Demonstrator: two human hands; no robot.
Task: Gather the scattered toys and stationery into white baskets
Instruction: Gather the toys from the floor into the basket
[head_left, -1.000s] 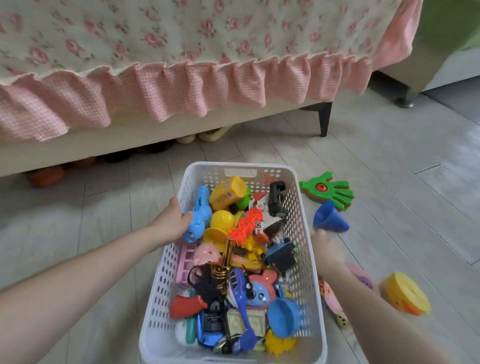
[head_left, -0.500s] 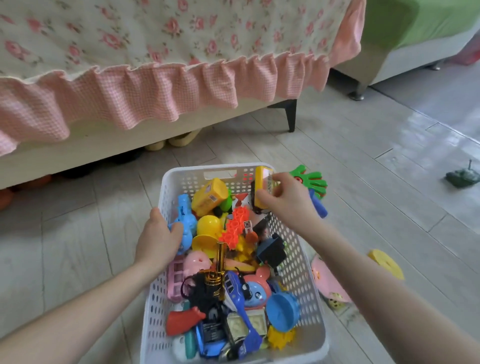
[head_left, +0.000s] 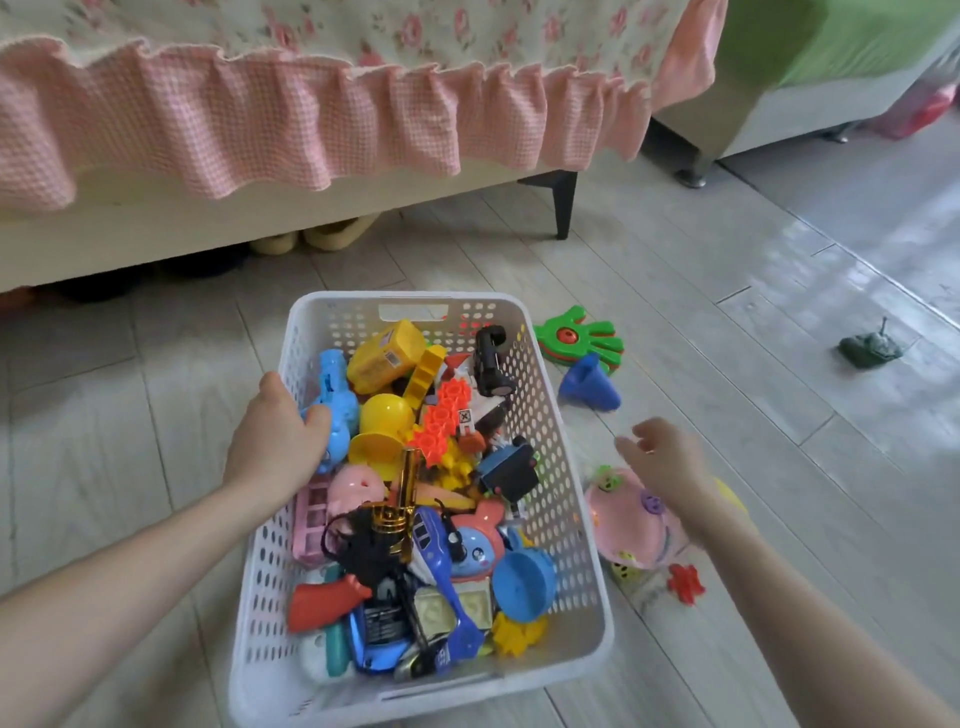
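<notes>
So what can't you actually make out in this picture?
- Yellow toy, head view: mostly hidden behind the right hand.
- Items under the bed: shadowed, unidentifiable.
- Toys at the bottom of the white basket: buried under others.
- Green toy tank: too small for detail.

Floor (head_left: 675, 291): pale grey wood-look planks, laid with seams running diagonally from near left to far right; a glossy sheen is seen at the far right, where daylight is reflected. Bed (head_left: 130, 234): set along the far side, its cream base raised on a dark tapered leg (head_left: 563, 202). Bedcover (head_left: 322, 31): cream cloth printed with pink roses, edged by a gathered pink gingham frill (head_left: 260, 124) that hangs over the base. Under the bed, shadowed objects are lodged, among them a pale pair, probably slippers (head_left: 317, 236). Sofa (head_left: 810, 104): placed at the far right, grey-sided, covered in green (head_left: 841, 36), borne on a short metal foot (head_left: 691, 174). No wall or window is shown.
</notes>
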